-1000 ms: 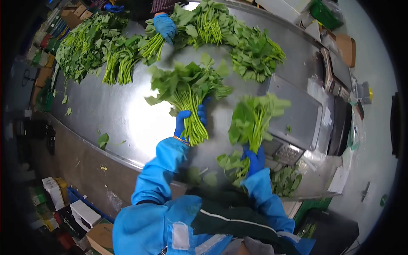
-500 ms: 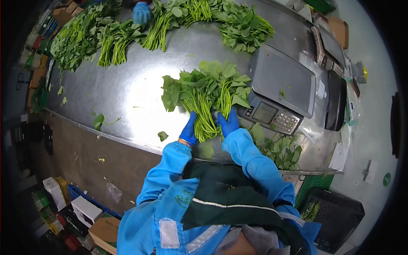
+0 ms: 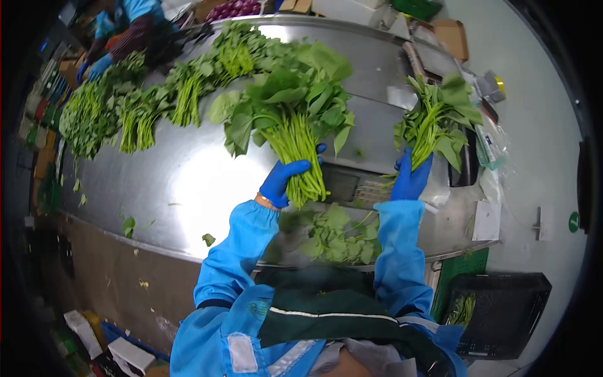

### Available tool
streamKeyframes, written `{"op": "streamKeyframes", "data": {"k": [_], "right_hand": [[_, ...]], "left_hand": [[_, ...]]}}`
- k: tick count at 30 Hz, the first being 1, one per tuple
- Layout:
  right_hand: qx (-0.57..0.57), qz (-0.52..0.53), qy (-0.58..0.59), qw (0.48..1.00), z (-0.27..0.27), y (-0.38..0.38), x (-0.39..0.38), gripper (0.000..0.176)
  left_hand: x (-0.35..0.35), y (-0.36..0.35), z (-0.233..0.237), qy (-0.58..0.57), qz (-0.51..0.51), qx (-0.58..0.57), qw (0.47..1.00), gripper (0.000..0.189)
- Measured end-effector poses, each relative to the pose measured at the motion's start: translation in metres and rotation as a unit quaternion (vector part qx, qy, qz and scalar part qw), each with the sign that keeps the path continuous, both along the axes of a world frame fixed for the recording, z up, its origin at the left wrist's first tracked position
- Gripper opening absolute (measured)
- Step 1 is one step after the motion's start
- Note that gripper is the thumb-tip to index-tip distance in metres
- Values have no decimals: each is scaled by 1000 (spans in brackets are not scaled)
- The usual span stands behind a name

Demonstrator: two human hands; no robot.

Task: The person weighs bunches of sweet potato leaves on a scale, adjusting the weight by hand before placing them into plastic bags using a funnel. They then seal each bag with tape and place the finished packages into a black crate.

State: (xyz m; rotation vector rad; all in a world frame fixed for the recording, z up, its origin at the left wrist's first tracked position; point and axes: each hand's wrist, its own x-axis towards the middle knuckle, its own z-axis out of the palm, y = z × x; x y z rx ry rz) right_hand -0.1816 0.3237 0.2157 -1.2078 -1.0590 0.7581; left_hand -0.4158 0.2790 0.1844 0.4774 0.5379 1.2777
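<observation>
My left hand (image 3: 284, 182), in a blue glove, is wrapped round the stems of a large bunch of leafy greens (image 3: 292, 132), raised with its leaves pointing away from me. In my right hand (image 3: 411, 179), gloved too, is a smaller bunch of greens (image 3: 430, 122), held up to the right. Between and behind the bunches lies a digital scale (image 3: 374, 135), its display and part of its plate covered by the left bunch. Loose leafy sprigs (image 3: 339, 235) lie on the table in front of the scale.
More bunches of greens (image 3: 188, 100) line the far left of the metal table (image 3: 151, 188). At the far left corner are another person's gloved hand (image 3: 99, 68) and sleeves. A black crate (image 3: 502, 314) stands low on the right, beside a green crate (image 3: 458, 283).
Both hands have lifted off the table and moved apart, splitting the greens into two bunches. The right hand went right, past the scale. My view has shifted, and more of the other person shows.
</observation>
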Motion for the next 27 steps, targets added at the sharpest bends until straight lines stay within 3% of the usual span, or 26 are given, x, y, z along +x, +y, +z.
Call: {"op": "streamKeyframes", "data": {"k": [2, 3, 4, 6, 8, 9, 11, 13, 14, 17, 20, 21, 22, 24, 25, 27], "right_hand": [[20, -34, 5, 999, -19, 34, 25, 51], [87, -125, -171, 973, -44, 54, 36, 52], [143, -211, -342, 904, -66, 71, 46, 53], [14, -42, -301, 952, -100, 88, 58, 55], [-218, 70, -394, 890, -101, 92, 41, 46], [-206, 100, -390, 892, -96, 91, 37, 45], [-198, 134, -382, 893, -102, 96, 44, 43], [-221, 219, -258, 914, -116, 102, 54, 42], [-226, 223, -254, 913, -122, 102, 55, 42], [-101, 213, -130, 963, -135, 107, 46, 37], [-140, 247, -22, 959, -131, 104, 53, 37], [-237, 263, -50, 934, -126, 102, 61, 39], [-237, 267, -50, 933, -134, 102, 64, 39], [-174, 216, -210, 938, -150, 96, 69, 38], [-75, 189, -187, 961, -125, 87, 68, 40], [-89, 162, -252, 950, -110, 82, 70, 42]], "left_hand": [[33, 35, 7, 5, -29, 22, 999, 57], [51, 52, 10, -44, -63, 29, 997, 55], [66, 67, 10, -95, -96, 32, 990, 53], [89, 94, -19, -81, -113, -47, 989, 45], [108, 109, -41, 70, -1, -74, 995, 43], [110, 115, -53, 74, -3, -74, 994, 43], [107, 113, -65, 250, 181, -31, 951, 43], [105, 110, -64, 272, 175, -27, 946, 41], [106, 108, -59, 289, 168, -14, 942, 40], [119, 108, -67, 307, 152, 30, 939, 45], [119, 103, -66, 333, 140, 39, 931, 49], [118, 102, -65, 292, 109, 25, 950, 48], [118, 101, -63, 249, 79, 11, 965, 47], [122, 100, -59, 281, 61, 33, 957, 46], [127, 102, -60, 277, 39, 39, 959, 46], [138, 103, -59, 257, 23, 26, 966, 45]]}}
